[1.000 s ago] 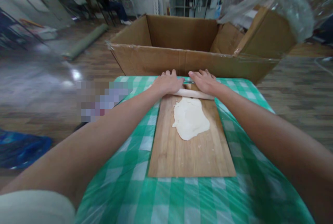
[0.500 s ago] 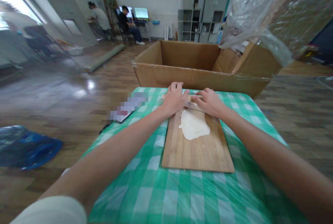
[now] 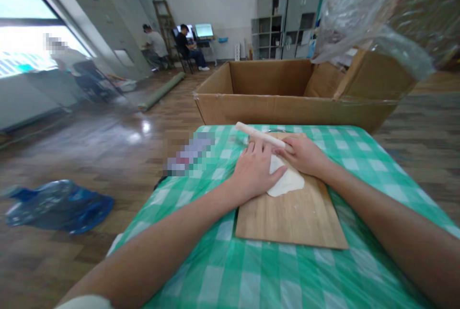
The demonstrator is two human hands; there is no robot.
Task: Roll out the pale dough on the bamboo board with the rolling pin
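A flattened white sheet of dough (image 3: pixel 289 181) lies on the wooden board (image 3: pixel 293 223). My right hand (image 3: pixel 305 153) is closed round the near right end of a pale rolling pin (image 3: pixel 257 132), which slants up and to the left over the far part of the board. My left hand (image 3: pixel 257 167) rests palm down over the left side of the dough, its fingers spread and its thumb apart. Its fingertips come close to the pin; whether they touch it I cannot tell. Part of the dough is hidden under that hand.
A green and white checked cloth (image 3: pixel 201 256) covers the table. Near its left edge lies a pixelated flat object (image 3: pixel 190 154). Behind the table stands a large open cardboard box (image 3: pixel 287 108). A blue plastic bottle (image 3: pixel 64 206) is on the floor at left. Several people sit farther back.
My left hand has come off the rolling pin and moved nearer, onto the dough. The pin has swung aslant, its left end raised, in my right hand. The view has shifted left.
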